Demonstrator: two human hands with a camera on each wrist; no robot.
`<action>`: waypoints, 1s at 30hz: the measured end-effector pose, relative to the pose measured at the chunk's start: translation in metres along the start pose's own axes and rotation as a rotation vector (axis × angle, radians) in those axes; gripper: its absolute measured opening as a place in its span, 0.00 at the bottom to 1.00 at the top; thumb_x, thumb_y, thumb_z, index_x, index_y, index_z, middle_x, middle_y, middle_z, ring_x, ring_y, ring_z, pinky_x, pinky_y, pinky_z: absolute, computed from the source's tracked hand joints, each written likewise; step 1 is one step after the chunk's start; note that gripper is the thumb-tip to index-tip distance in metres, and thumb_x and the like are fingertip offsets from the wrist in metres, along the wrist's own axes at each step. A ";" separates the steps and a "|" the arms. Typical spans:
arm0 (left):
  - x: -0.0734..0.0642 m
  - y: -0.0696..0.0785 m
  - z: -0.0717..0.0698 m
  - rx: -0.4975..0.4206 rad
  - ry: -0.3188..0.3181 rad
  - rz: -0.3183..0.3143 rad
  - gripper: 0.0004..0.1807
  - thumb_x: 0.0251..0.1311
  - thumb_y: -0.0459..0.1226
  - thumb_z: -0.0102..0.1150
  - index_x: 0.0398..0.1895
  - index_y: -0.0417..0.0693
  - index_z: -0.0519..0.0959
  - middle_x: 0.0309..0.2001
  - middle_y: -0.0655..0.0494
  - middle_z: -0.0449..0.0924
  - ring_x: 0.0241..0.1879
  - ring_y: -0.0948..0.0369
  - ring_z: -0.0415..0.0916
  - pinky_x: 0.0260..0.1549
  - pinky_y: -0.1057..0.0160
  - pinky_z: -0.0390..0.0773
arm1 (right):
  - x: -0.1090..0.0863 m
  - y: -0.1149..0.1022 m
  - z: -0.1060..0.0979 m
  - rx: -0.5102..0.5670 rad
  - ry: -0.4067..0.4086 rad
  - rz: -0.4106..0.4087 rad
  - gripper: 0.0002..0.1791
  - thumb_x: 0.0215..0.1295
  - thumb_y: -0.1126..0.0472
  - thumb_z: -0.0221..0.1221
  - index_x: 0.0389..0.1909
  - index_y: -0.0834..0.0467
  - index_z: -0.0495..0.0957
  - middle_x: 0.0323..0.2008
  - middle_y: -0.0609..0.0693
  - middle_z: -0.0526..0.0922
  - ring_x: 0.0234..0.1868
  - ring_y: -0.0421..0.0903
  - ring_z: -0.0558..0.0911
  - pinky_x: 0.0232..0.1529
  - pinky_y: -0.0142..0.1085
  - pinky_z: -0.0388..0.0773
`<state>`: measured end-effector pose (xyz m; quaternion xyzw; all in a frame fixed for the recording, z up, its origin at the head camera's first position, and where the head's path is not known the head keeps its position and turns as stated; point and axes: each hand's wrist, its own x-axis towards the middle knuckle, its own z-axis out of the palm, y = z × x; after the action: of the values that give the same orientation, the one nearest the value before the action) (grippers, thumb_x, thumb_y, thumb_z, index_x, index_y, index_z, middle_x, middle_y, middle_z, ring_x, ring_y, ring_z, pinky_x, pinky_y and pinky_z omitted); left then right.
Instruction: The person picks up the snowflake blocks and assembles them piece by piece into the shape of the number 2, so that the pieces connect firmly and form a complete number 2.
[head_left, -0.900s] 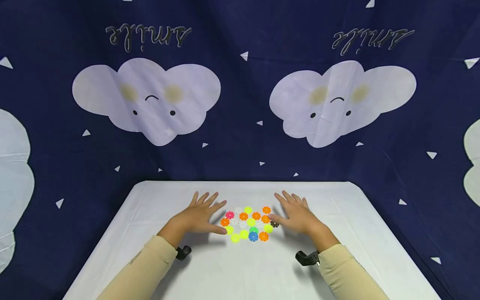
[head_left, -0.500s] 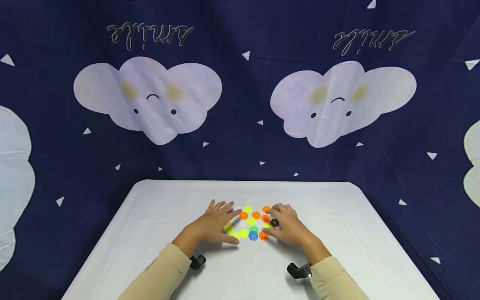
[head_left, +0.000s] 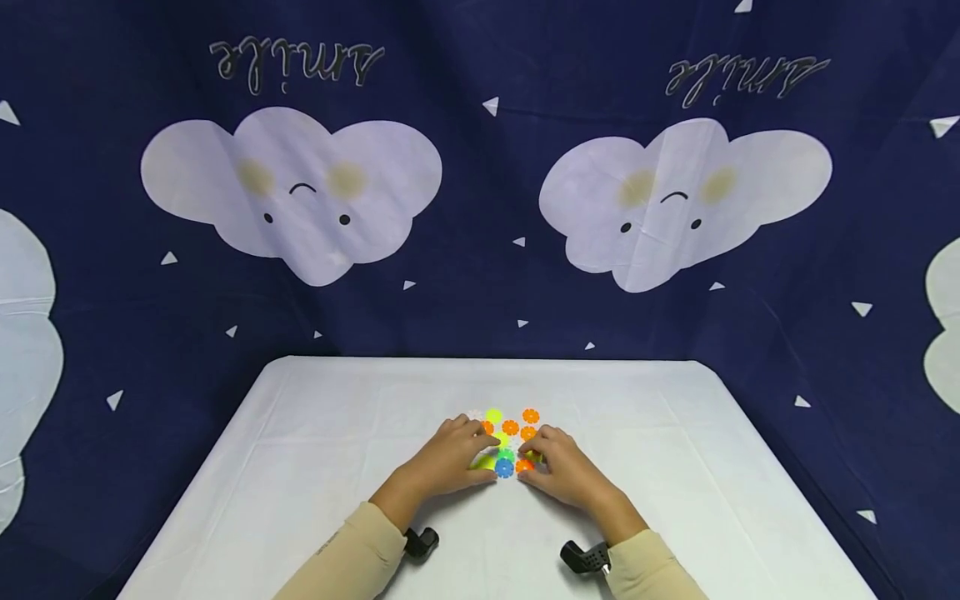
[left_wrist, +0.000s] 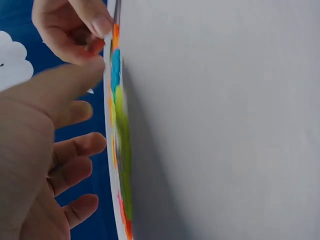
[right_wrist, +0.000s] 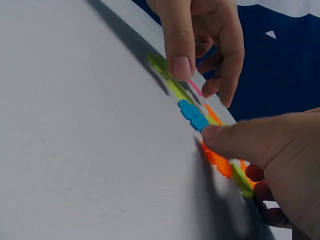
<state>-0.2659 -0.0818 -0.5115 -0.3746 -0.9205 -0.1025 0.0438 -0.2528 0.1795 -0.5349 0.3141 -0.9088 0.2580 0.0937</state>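
Notched plastic discs, flower-like in outline, lie in a flat cluster on the white table (head_left: 315, 433). Both hands hover low over the cluster's sides. My left hand (head_left: 450, 458) covers its left part, fingers bent loosely and thumb apart, near a yellow disc (head_left: 486, 462). My right hand (head_left: 566, 473) covers the right part, its thumb and forefinger spread beside an orange disc (head_left: 524, 467). Between the two thumbs lie a blue disc (head_left: 504, 468) and a green disc (head_left: 506, 455). In the right wrist view, the right thumb (right_wrist: 225, 140) overlaps the blue disc's edge. Neither hand visibly grips a disc.
More orange discs (head_left: 531, 416) and a yellow disc (head_left: 493, 415) show beyond the fingers, with pale discs (head_left: 476, 414) at the back left. A dark blue curtain (head_left: 480, 250) with cloud prints hangs behind the table. Black wrist mounts (head_left: 422, 544) sit below the hands.
Both hands have come inward and lower over the discs, left hand moving right, right hand bending its fingers. The outer discs are now covered. The discs in view keep about the same arrangement.
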 end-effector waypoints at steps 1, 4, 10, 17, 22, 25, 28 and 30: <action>0.001 0.001 0.002 0.004 0.012 0.006 0.27 0.65 0.58 0.71 0.61 0.55 0.85 0.53 0.60 0.79 0.51 0.60 0.70 0.56 0.57 0.71 | -0.001 0.000 0.001 0.000 0.003 -0.001 0.15 0.60 0.58 0.77 0.45 0.56 0.87 0.38 0.45 0.75 0.40 0.41 0.71 0.42 0.40 0.73; 0.005 0.004 0.006 0.008 0.047 0.032 0.22 0.64 0.56 0.73 0.55 0.55 0.89 0.49 0.60 0.77 0.45 0.61 0.68 0.51 0.60 0.71 | -0.002 0.000 0.003 0.005 0.008 0.006 0.12 0.61 0.60 0.76 0.43 0.56 0.88 0.36 0.44 0.74 0.39 0.41 0.71 0.41 0.40 0.73; 0.010 0.011 0.011 -0.001 0.039 0.048 0.18 0.64 0.53 0.74 0.52 0.57 0.91 0.42 0.63 0.74 0.40 0.63 0.63 0.42 0.66 0.68 | -0.004 0.002 0.007 0.013 0.005 0.032 0.10 0.63 0.59 0.75 0.43 0.56 0.87 0.36 0.41 0.74 0.40 0.41 0.70 0.44 0.41 0.71; 0.015 0.014 0.017 -0.063 0.050 0.006 0.15 0.62 0.48 0.77 0.47 0.54 0.91 0.39 0.64 0.72 0.40 0.63 0.65 0.44 0.66 0.69 | -0.004 0.000 0.011 0.107 0.022 0.096 0.13 0.63 0.62 0.76 0.42 0.54 0.82 0.38 0.41 0.76 0.41 0.42 0.72 0.44 0.40 0.73; 0.015 0.014 0.019 -0.217 0.052 -0.042 0.13 0.60 0.43 0.79 0.46 0.52 0.88 0.39 0.65 0.77 0.42 0.64 0.68 0.44 0.67 0.74 | -0.005 -0.002 0.014 0.168 0.075 0.087 0.15 0.59 0.67 0.77 0.42 0.55 0.82 0.36 0.42 0.78 0.36 0.39 0.75 0.37 0.35 0.77; 0.015 0.013 0.022 -0.321 0.059 -0.064 0.11 0.60 0.40 0.79 0.43 0.51 0.87 0.37 0.65 0.79 0.41 0.65 0.71 0.43 0.68 0.76 | -0.006 -0.003 0.014 0.209 0.102 0.072 0.15 0.58 0.69 0.77 0.41 0.56 0.83 0.35 0.43 0.80 0.33 0.38 0.77 0.35 0.34 0.79; 0.015 0.011 0.024 -0.399 0.079 -0.057 0.09 0.61 0.37 0.79 0.40 0.50 0.87 0.36 0.65 0.80 0.39 0.65 0.73 0.41 0.67 0.78 | -0.007 -0.003 0.014 0.237 0.139 0.063 0.14 0.58 0.71 0.77 0.40 0.55 0.84 0.34 0.43 0.82 0.33 0.37 0.79 0.35 0.34 0.80; 0.015 0.010 0.025 -0.432 0.096 -0.041 0.07 0.61 0.36 0.78 0.39 0.51 0.87 0.35 0.66 0.81 0.38 0.66 0.73 0.41 0.67 0.78 | -0.008 -0.003 0.015 0.253 0.168 0.065 0.14 0.57 0.71 0.77 0.39 0.55 0.85 0.34 0.43 0.84 0.33 0.37 0.79 0.35 0.34 0.80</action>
<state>-0.2699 -0.0588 -0.5319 -0.3510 -0.8815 -0.3159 0.0044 -0.2449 0.1741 -0.5490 0.2714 -0.8676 0.3988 0.1205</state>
